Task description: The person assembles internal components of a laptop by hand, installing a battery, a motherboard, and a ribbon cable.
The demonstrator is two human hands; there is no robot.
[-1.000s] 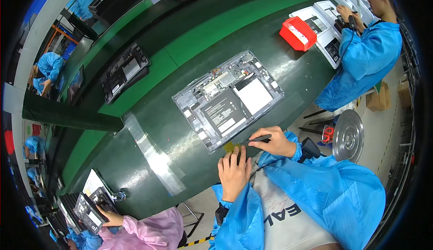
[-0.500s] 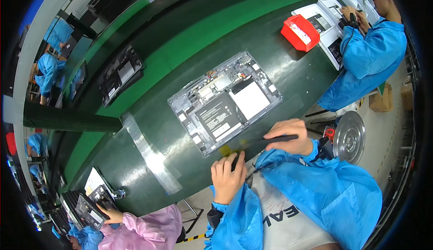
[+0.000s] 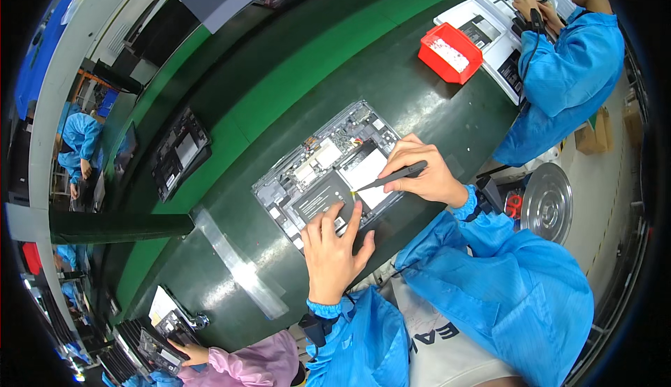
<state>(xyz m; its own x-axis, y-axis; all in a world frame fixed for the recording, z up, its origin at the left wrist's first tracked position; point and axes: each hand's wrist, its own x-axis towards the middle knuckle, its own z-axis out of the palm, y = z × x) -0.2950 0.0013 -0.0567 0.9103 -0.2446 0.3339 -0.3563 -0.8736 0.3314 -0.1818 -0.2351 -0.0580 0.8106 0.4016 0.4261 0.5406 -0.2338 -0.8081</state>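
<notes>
From my end I see an opened laptop [image 3: 325, 155] lying on the dark green worktop [image 3: 210, 275], straight ahead of the wearer. My right hand [image 3: 423, 172] grips a slim dark tool [image 3: 412, 169], its tip at the battery [image 3: 314, 202] near the white panel [image 3: 358, 170]. My left hand [image 3: 332, 254] is spread, clasping nothing I can see, with its fingertips over the battery; whether they press on it, I can't quite tell.

Around me, a red bin [image 3: 453, 55] of small white bits stands beside pale casings, a clear strip [image 3: 241, 268] lies to the left, and a second opened laptop [image 3: 182, 151] sits farther off. A dark green beam [image 3: 119, 226] blocks part of the left side. My left hand hides the laptop's near corner; the co-worker in blue is cut off at the right.
</notes>
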